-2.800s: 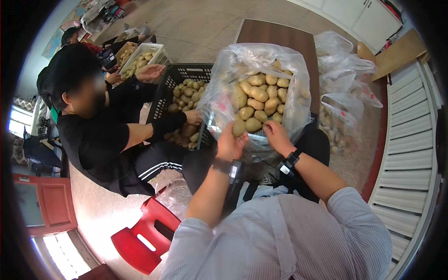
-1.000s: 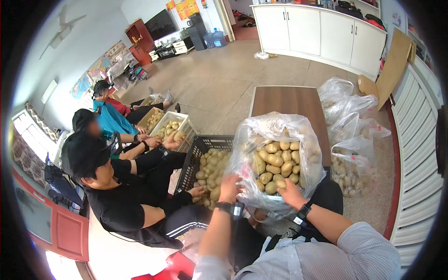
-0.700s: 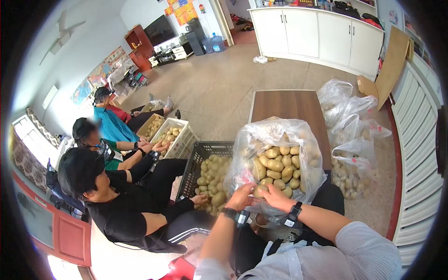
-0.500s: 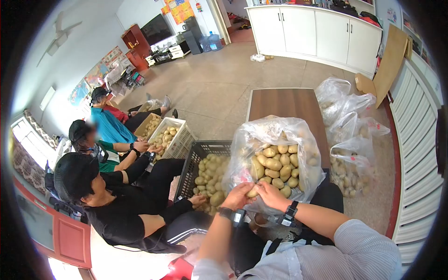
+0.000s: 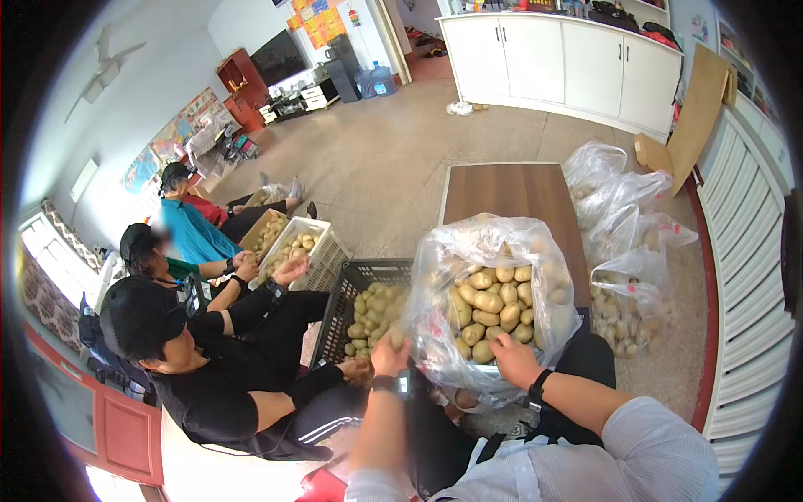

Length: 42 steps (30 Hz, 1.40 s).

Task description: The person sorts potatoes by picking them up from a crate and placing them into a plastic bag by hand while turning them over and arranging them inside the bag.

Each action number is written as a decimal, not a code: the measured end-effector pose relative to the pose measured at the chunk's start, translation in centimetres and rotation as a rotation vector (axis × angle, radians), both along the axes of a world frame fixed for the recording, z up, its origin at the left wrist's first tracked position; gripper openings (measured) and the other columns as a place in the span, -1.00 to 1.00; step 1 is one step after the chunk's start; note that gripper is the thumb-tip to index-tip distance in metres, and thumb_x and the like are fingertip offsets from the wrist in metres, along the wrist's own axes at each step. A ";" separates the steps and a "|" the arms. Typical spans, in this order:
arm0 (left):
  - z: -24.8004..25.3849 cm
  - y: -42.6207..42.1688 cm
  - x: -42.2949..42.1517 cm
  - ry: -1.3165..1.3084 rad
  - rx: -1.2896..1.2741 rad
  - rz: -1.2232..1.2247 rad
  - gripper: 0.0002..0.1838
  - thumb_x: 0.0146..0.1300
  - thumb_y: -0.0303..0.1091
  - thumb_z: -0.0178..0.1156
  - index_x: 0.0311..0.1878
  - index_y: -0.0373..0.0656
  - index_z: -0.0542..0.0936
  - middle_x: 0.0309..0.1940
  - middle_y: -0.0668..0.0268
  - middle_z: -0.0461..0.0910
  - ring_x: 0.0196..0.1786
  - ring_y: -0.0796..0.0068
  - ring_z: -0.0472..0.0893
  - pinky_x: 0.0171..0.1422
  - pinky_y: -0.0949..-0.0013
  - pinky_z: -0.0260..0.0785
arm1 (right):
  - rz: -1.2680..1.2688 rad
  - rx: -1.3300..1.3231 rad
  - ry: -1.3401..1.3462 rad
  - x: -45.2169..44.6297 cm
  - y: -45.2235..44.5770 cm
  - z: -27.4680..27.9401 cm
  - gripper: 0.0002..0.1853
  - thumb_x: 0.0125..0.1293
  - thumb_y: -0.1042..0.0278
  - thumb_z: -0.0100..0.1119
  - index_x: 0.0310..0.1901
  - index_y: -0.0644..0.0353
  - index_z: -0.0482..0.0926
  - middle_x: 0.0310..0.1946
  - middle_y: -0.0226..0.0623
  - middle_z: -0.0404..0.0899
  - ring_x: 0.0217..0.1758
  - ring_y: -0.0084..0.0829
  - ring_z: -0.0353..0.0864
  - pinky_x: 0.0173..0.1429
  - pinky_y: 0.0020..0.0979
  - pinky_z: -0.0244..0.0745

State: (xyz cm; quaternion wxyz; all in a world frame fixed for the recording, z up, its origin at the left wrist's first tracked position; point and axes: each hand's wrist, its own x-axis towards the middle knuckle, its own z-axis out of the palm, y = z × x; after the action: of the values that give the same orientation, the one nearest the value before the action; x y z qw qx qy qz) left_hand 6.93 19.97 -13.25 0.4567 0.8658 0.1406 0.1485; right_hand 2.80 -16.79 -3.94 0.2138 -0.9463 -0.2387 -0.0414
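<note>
My left hand (image 5: pixel 390 358) is over the near right corner of the black crate, its fingers closed around a potato (image 5: pixel 396 336) that is partly blurred. The black crate (image 5: pixel 378 266) holds many potatoes (image 5: pixel 368 314). My right hand (image 5: pixel 516 361) is at the near edge of a clear plastic bag (image 5: pixel 435 259), fingers extended against the potatoes (image 5: pixel 487 301) inside; its fingertips are partly hidden. The bag's mouth is spread wide.
A brown table (image 5: pixel 510 188) stands behind the bag. Tied bags of potatoes (image 5: pixel 627 309) lie on the floor to the right. At left, a person in black (image 5: pixel 209 393) reaches to the black crate; others sit beyond, near a white crate (image 5: pixel 333 251).
My hands, earlier together on one potato at the bag's front, have separated. My left hand moved left to the crate with the potato; my right hand moved right to the bagged potatoes.
</note>
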 end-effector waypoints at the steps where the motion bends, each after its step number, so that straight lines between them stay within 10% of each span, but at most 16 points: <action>1: -0.2 0.3 -0.1 0.023 0.022 0.016 -0.49 0.20 -0.01 0.34 0.11 -0.14 0.60 -0.02 0.07 0.67 0.05 0.02 0.63 0.16 0.13 0.48 | 0.007 -0.050 -0.044 0.0 0.2 -0.1 -0.66 0.19 0.45 0.09 0.04 0.10 0.55 0.01 -0.22 0.47 -0.23 -0.10 0.63 -0.16 -0.11 0.56; 3: -0.1 0.8 -0.3 0.070 0.065 0.047 -0.53 0.27 -0.07 0.28 0.13 -0.16 0.58 0.02 0.09 0.65 0.05 0.02 0.62 0.13 0.10 0.51 | 0.014 -0.098 -0.084 -0.2 0.2 -0.2 -0.67 0.16 0.45 0.11 0.00 0.10 0.56 -0.02 -0.25 0.47 -0.25 -0.15 0.62 -0.20 -0.15 0.56; 4: 0.3 0.8 0.0 0.053 -0.651 0.259 -0.58 0.32 -0.14 0.22 0.13 -0.19 0.55 0.05 0.09 0.60 0.07 0.01 0.59 0.10 0.06 0.54 | 0.047 -0.115 -0.118 -0.4 0.1 0.0 -0.69 0.14 0.45 0.12 -0.03 0.10 0.56 -0.05 -0.28 0.47 -0.24 -0.17 0.59 -0.21 -0.15 0.55; 7: -0.1 1.6 -0.1 0.002 -1.349 0.458 -0.70 0.40 -0.35 0.07 0.11 -0.28 0.48 0.10 0.09 0.45 0.10 0.00 0.50 0.03 -0.04 0.60 | 0.073 -0.130 -0.164 -0.7 0.1 0.0 -0.72 0.11 0.44 0.14 -0.09 0.08 0.55 -0.10 -0.32 0.47 -0.22 -0.20 0.55 -0.20 -0.16 0.52; 10: -0.9 2.8 -0.1 0.137 -0.678 0.166 -0.68 0.39 -0.33 0.09 0.08 -0.36 0.48 0.10 0.03 0.46 0.09 -0.02 0.52 0.02 -0.04 0.61 | 0.067 -0.124 -0.180 -0.8 -0.1 -0.4 -0.75 0.11 0.44 0.15 -0.12 0.06 0.55 -0.13 -0.34 0.48 -0.16 -0.20 0.52 -0.14 -0.16 0.48; 13: 0.1 2.2 0.2 0.035 -1.389 0.589 -0.66 0.36 -0.34 0.14 0.06 -0.43 0.48 0.09 0.02 0.48 0.05 0.01 0.56 -0.09 -0.02 0.65 | 0.048 -0.092 -0.209 -0.8 -0.2 -1.0 -0.77 0.11 0.43 0.15 -0.15 0.07 0.56 -0.14 -0.33 0.48 -0.10 -0.18 0.51 -0.08 -0.16 0.46; 17: -5.9 4.6 0.8 0.043 -0.640 0.293 -0.66 0.31 -0.41 0.21 0.04 -0.47 0.50 0.03 0.02 0.53 -0.01 0.06 0.60 -0.17 0.01 0.68 | -0.011 -0.152 -0.212 -1.1 -0.5 -1.5 -0.80 0.11 0.44 0.15 -0.19 0.12 0.57 -0.16 -0.26 0.47 -0.04 -0.13 0.50 -0.07 -0.15 0.47; 18: -3.1 3.2 0.4 -0.039 -1.230 0.497 -0.68 0.29 -0.42 0.24 0.01 -0.47 0.52 -0.02 0.03 0.56 -0.06 0.08 0.62 -0.19 0.03 0.68 | -0.010 -0.151 -0.215 -1.2 -0.5 -1.6 -0.80 0.11 0.44 0.15 -0.19 0.12 0.57 -0.16 -0.26 0.47 -0.04 -0.13 0.50 -0.07 -0.15 0.47; 25: 3.5 1.2 -2.0 0.048 -0.966 0.463 -0.71 0.21 -0.30 0.36 -0.18 -0.36 0.61 -0.22 0.12 0.66 -0.29 0.17 0.66 -0.26 0.15 0.63 | -0.085 -0.177 -0.158 -1.7 -0.8 -1.8 -0.73 0.05 0.49 0.18 -0.15 0.15 0.55 -0.19 -0.20 0.48 -0.10 -0.11 0.52 -0.14 -0.14 0.51; 27: 3.9 1.4 -2.9 0.316 0.628 0.095 -0.65 0.15 -0.14 0.40 -0.19 -0.24 0.65 -0.33 0.18 0.71 -0.33 0.22 0.68 -0.25 0.19 0.58 | -0.094 -0.203 -0.145 -1.7 -1.1 -1.9 -0.72 0.07 0.48 0.17 -0.12 0.15 0.54 -0.20 -0.18 0.49 -0.12 -0.11 0.55 -0.16 -0.11 0.52; 36: 1.3 3.6 -2.5 0.376 0.623 0.106 -0.35 0.10 0.36 0.18 -0.30 -0.15 0.75 -0.31 0.08 0.73 -0.19 0.09 0.73 -0.15 0.13 0.57 | -0.119 -0.254 0.083 -1.4 -1.5 -3.8 -0.66 0.18 0.34 0.17 0.02 0.10 0.49 -0.18 -0.08 0.54 -0.15 -0.03 0.66 -0.14 -0.04 0.58; 42: 3.9 1.4 -2.1 0.430 0.452 0.161 -0.63 0.17 -0.09 0.40 -0.27 -0.26 0.63 -0.35 0.08 0.70 -0.29 0.18 0.71 -0.27 0.15 0.57 | -0.215 -0.128 0.312 -1.5 -1.1 -0.5 -0.61 0.22 0.15 0.14 0.02 0.18 0.48 -0.12 0.03 0.57 -0.05 0.10 0.63 -0.02 0.06 0.55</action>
State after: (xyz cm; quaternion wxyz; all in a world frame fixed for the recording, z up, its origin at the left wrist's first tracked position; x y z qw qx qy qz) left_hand 4.84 21.40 -9.31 0.1992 0.9430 0.2655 0.0254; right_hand 1.30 -17.87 -4.47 0.1823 -0.9729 -0.1024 0.0986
